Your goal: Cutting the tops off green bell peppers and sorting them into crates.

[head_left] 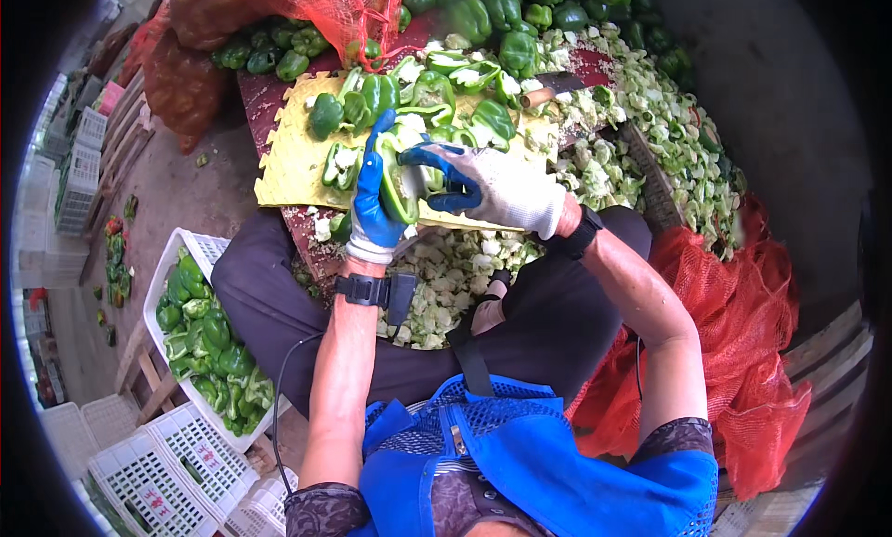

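A halved green bell pepper (398, 191) stands on end above the near edge of a yellow foam mat (281, 170). My left hand (375, 201), in a blue-and-white glove, is closed around its left side. From the right, my gloved right hand (497, 182) reaches to the pepper's hollow side with curled fingers. Something pale shows between those fingers and the pepper, too hidden to name. Several cut and whole green peppers (492, 121) lie on the mat beyond my hands. A wooden handle (537, 98) sticks out at the mat's far right.
A white crate (216, 247) of green pepper pieces stands at my left. Pale pepper cores (595, 170) are heaped right of the mat and below it. Red mesh sacks lie at my right (715, 323) and far left (200, 21). White baskets (177, 472) sit lower left.
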